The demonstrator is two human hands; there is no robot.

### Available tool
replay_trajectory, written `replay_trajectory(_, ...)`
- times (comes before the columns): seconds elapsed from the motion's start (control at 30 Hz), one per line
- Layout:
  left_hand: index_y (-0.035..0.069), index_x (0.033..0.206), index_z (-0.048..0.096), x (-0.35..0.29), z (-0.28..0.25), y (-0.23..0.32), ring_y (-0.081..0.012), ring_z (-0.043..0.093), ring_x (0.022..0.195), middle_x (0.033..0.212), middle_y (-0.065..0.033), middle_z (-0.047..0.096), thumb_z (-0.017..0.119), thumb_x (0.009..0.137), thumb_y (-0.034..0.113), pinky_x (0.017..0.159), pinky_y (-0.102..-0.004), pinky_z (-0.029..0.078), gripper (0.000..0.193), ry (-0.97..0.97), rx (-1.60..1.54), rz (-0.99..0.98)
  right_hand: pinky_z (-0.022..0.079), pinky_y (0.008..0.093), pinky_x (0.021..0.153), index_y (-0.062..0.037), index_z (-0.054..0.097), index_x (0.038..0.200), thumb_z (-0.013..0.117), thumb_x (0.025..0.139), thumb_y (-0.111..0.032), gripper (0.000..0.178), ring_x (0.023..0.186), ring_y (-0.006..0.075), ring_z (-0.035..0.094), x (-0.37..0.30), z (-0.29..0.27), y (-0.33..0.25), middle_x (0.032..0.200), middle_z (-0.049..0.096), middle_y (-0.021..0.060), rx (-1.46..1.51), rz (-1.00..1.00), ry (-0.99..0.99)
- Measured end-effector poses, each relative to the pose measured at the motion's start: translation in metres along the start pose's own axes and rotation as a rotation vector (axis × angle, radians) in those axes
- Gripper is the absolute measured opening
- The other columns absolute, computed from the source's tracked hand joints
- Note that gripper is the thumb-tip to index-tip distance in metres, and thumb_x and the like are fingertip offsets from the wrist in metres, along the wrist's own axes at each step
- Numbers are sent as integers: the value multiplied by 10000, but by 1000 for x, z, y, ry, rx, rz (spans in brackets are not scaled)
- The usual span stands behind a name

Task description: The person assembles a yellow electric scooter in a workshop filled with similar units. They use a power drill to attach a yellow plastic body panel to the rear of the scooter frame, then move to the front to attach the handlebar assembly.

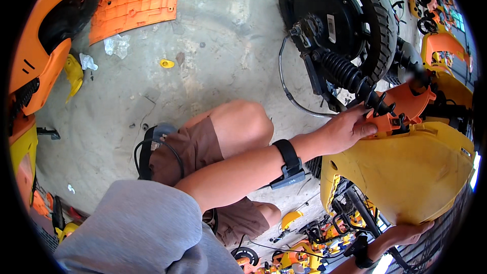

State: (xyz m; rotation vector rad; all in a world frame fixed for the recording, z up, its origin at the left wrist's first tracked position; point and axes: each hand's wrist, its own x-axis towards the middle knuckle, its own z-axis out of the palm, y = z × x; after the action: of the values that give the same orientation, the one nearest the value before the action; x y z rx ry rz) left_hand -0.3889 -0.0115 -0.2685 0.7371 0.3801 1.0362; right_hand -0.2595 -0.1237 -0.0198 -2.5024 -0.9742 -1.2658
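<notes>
Much of the scene is cut off or masked. The right hand [406, 233] is seen only in part at the lower right edge, under the bottom rim of the yellow body panel [406, 172]; its fingers [423, 227] are curled up against that rim from below, and their tips are hidden behind the panel, so the exact grip cannot be told, though the panel appears to be held there. The right forearm is cropped by the picture's edge, with a dark wrist strap just visible. The fingertips of the left hand [347, 129] are partly covered by the orange bracket [401, 109]; the fingers [362, 128] are closed narrowly on the bracket's near edge, the thumb being laid along its lower side, just above the top edge of the yellow panel. Directly beyond these fingers the black coil spring shock absorber [350, 78] runs up to the hub of the black rear wheel [345, 15], whose upper part is cropped. A grey cable [294, 96] is looped on the concrete floor [213, 45] to the near side of the fingers. A black wrist strap [290, 162] is worn on the left forearm. Small parts below the panel are too cluttered to be made out.
</notes>
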Motion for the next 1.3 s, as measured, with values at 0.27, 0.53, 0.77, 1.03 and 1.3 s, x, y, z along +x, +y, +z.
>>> replay_trajectory(0.27, -2, 1165, 501, 4, 2, 3, -217, 593, 802, 920, -147, 595, 573, 904, 259, 730, -324, 461, 376, 59, 21, 97, 524, 391, 727, 14, 581, 1177, 359, 926, -538, 646, 885, 248, 615, 4, 3, 14, 1049, 638, 172, 68, -37, 44)
replay_trajectory(0.53, -14, 1101, 540, 8, -9, 11, -143, 565, 720, 786, -95, 581, 577, 906, 232, 655, -289, 456, 316, -107, -53, -157, 522, 382, 724, 27, 591, 1154, 340, 944, -509, 629, 872, 251, 615, 0, 1, -1, 1055, 638, 172, 283, 117, 36)
replay_trajectory(0.77, -12, 1154, 512, 1, -15, 15, -135, 551, 619, 747, -80, 578, 578, 893, 202, 580, -288, 455, 344, -151, 76, -67, 524, 392, 681, -43, 561, 1095, 226, 960, -459, 551, 832, 242, 616, -4, 3, 2, 991, 624, 164, 110, 31, 27)
replay_trajectory(1.03, -34, 1176, 485, -3, -15, 15, -229, 545, 571, 710, -139, 551, 606, 812, 155, 540, -323, 455, 427, -110, 313, 105, 515, 382, 648, -39, 517, 1107, 202, 990, -324, 441, 774, 249, 597, -4, 0, 7, 987, 620, 182, 60, 19, -3)
replay_trajectory(1.3, -52, 1170, 491, -3, -15, 4, -228, 579, 564, 714, -139, 563, 641, 817, 167, 532, -320, 480, 441, -26, 409, 301, 531, 380, 660, -8, 496, 1141, 310, 963, -198, 320, 820, 280, 643, -1, 1, 19, 998, 626, 182, -62, -144, 16)
